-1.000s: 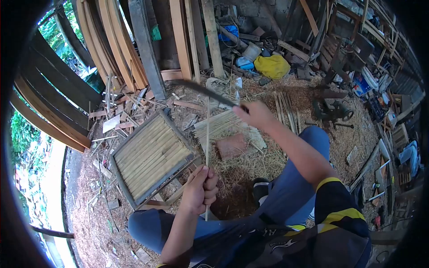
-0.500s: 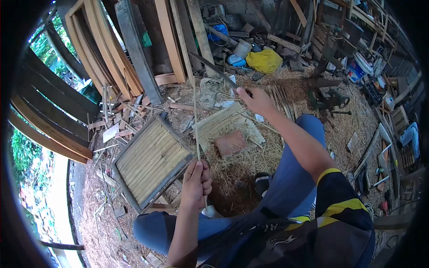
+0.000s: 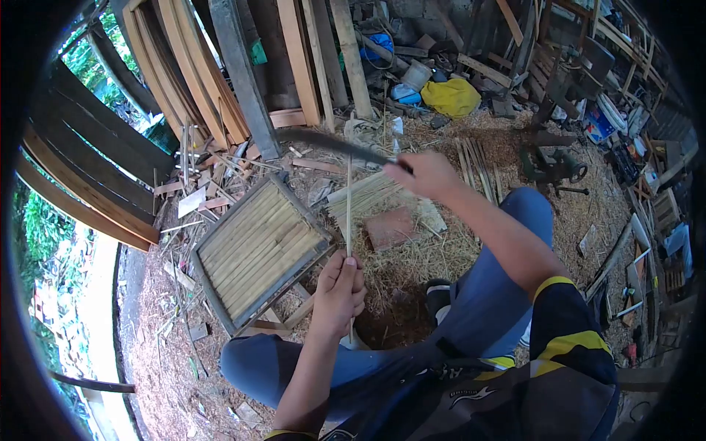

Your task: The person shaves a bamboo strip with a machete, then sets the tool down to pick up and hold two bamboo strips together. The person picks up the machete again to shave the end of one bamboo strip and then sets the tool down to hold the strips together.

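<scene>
My left hand (image 3: 341,292) is closed around a thin bamboo strip (image 3: 348,220), held nearly upright with its lower end reaching below the fist. My right hand (image 3: 426,175) grips the handle of a machete (image 3: 334,144). Its long dark blade, blurred by motion, points left and crosses the upper end of the strip in this view. Left of my left hand stands a small low table (image 3: 254,257) with a bamboo-slat top in a dark frame. Beyond the fist, a bundle of split bamboo strips (image 3: 368,194) lies on the ground beside a reddish flat block (image 3: 390,228).
Shavings and scraps cover the ground. Long boards (image 3: 243,73) lean at the back left. A yellow cloth-like item (image 3: 451,98) lies at the back. A metal vise (image 3: 555,165) stands to the right. My bent legs (image 3: 500,272) frame the spot.
The machete has come down, its blade now flatter and lower against the strip's upper part. The view has shifted slightly. My left hand keeps its hold on the strip.
</scene>
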Motion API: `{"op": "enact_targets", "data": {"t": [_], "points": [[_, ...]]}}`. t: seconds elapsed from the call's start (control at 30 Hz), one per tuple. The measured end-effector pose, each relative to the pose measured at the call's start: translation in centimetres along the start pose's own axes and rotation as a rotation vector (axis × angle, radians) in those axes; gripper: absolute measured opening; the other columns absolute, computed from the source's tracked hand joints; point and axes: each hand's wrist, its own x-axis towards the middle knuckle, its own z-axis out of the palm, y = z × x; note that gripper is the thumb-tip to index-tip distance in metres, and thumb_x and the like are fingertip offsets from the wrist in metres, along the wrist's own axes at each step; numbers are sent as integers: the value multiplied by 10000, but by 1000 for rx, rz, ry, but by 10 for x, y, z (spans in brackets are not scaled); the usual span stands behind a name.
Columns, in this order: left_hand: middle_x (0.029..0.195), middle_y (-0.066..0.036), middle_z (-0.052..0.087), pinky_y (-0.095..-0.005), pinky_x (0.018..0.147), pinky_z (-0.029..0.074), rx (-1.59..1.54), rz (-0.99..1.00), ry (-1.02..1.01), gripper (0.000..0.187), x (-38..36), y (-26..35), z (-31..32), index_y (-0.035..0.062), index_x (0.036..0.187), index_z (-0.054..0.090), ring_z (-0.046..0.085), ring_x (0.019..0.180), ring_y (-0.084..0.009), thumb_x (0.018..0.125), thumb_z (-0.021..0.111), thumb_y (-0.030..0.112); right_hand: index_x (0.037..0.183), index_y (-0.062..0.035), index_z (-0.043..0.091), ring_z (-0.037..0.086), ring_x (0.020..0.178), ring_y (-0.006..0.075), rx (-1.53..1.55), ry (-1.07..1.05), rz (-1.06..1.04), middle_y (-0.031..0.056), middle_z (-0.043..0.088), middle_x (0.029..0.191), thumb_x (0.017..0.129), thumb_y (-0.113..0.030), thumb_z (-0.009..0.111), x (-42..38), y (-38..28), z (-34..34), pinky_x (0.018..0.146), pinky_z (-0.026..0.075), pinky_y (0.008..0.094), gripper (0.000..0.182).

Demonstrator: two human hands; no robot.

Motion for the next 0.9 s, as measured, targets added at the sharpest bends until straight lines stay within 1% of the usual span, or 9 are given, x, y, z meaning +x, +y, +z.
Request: {"op": "enact_targets", "data": {"t": [0.03, 0.23, 0.33, 0.47, 0.63, 0.73, 0.8, 0.87, 0.9], "points": [[633, 75, 336, -208, 374, 181, 20, 16, -4, 162, 0, -3, 0, 115, 1002, 503, 261, 440, -7, 1102, 435, 224, 794, -111, 672, 653, 609, 379, 44, 27, 107, 167, 618, 613, 900, -701, 545, 3, 6, -3, 586, 519, 481, 613], [630, 72, 363, -209, 371, 197, 164, 168, 45, 167, 3, -6, -3, 103, 980, 503, 269, 433, -7, 1100, 431, 194, 799, -82, 675, 618, 532, 365, -126, -114, -417, 130, 586, 565, 910, -605, 610, -22, -41, -19, 549, 504, 444, 538], [631, 71, 368, -204, 378, 207, 157, 135, 65, 171, -3, 0, -4, 102, 973, 501, 281, 440, -6, 1099, 430, 192, 819, -119, 696, 664, 601, 361, -25, -31, -129, 149, 622, 599, 929, -679, 521, -4, -7, -8, 580, 524, 476, 597], [632, 68, 378, -200, 384, 218, 118, 78, 83, 173, 1, -5, -5, 100, 971, 497, 298, 452, -4, 1098, 432, 197, 846, -123, 713, 660, 571, 350, -70, 31, 34, 123, 629, 592, 929, -675, 525, 0, -2, 6, 563, 526, 457, 589], [642, 67, 381, -207, 418, 245, 183, 149, 64, 177, -2, -2, -5, 90, 974, 511, 318, 492, -10, 1097, 441, 198, 857, -75, 706, 670, 633, 398, -87, -94, -259, 186, 643, 645, 914, -699, 530, -10, -6, -9, 624, 533, 503, 650], [654, 66, 388, -206, 448, 265, 343, 273, 35, 181, -7, -12, -9, 78, 979, 525, 328, 518, -16, 1096, 447, 192, 836, -31, 686, 672, 600, 377, 66, 128, 415, 198, 647, 655, 932, -710, 493, 26, 57, 20, 575, 522, 467, 712], [663, 65, 395, -205, 462, 272, 348, 283, 34, 184, -4, -10, -8, 68, 984, 530, 331, 529, -19, 1096, 447, 187, 738, -65, 617, 561, 463, 237, 315, 188, 575, 106, 549, 560, 956, -707, 465, 19, 74, 8, 462, 432, 372, 694], [671, 63, 403, -205, 468, 272, 183, 174, 75, 187, -4, -8, -2, 58, 990, 533, 330, 536, -20, 1097, 445, 183, 697, -81, 587, 494, 391, 168, 664, 162, 681, 50, 496, 518, 961, -713, 460, 19, 62, -3, 406, 385, 325, 697], [677, 64, 406, -210, 473, 265, 288, 261, 73, 191, 5, -18, -11, 52, 997, 533, 328, 548, -18, 1100, 438, 181, 706, -80, 591, 482, 387, 168, 881, 101, 713, 41, 492, 524, 954, -721, 468, 12, 48, -10, 406, 384, 325, 698]]}}
